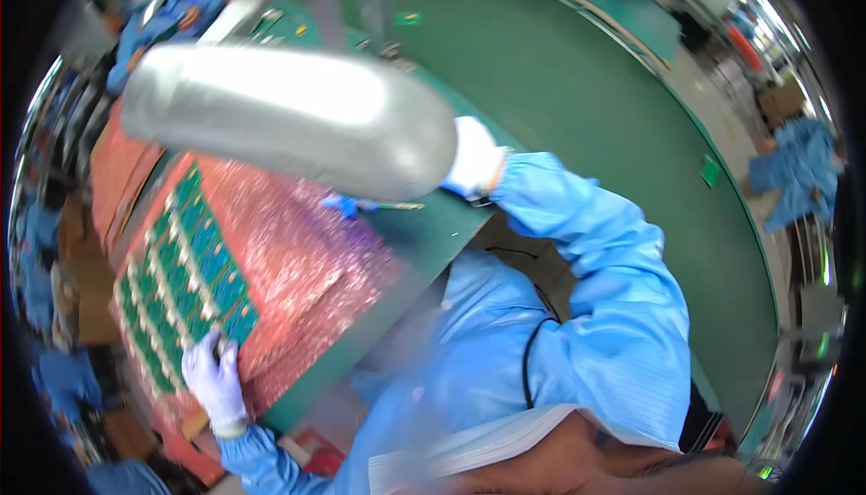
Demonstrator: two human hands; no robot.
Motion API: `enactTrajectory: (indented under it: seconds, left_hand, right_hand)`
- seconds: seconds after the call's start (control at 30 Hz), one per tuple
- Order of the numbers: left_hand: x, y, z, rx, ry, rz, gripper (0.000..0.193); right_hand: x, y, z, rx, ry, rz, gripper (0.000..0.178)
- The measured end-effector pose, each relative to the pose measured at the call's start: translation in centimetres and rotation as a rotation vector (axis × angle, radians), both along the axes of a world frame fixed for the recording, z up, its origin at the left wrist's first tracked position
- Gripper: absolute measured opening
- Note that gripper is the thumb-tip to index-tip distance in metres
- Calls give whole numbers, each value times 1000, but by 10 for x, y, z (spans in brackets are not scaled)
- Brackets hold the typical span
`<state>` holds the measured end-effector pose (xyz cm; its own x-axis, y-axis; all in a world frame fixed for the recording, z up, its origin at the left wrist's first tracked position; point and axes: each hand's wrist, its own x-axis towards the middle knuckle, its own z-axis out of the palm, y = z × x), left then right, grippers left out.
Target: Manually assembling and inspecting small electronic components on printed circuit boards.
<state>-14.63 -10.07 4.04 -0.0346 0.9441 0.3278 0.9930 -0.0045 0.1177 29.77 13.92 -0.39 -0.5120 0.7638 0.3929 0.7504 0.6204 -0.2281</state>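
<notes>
One circuit board panel (pixel 185 283), green w/ rows of small units, lies on one pink bubble-wrap sheet (pixel 298 260) at the left end of the green table (pixel 577 107). Left hand (pixel 215 380), white glove, grips the panel's near edge, fingers closed on it. Right hand (pixel 472 159), also gloved, sits at the right end of one grey lamp hood (pixel 289 116) above the panel, finger state not visible; one blue-handled tool (pixel 365 205) lies just right of the wrap.

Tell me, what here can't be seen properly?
Head view only:
- Right hand: fingers hidden behind the grey lamp hood, so its grip is unclear.
- Left hand on the green circuit panel: parts too small to make out.
- Blue-handled tool: blurred.
</notes>
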Motion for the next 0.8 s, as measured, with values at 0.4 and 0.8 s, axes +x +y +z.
enactTrajectory:
  seconds: [0.4, 0.8]
  left_hand:
    - [16, 0, 9, 56, 383, 116, 33]
    - [75, -19, 48, 586, 510, 110, 20]
  right_hand:
    - [-3, -1, 40, -176, 283, 86, 46]
    - [-54, -19, 38, -275, 517, 387, 25]
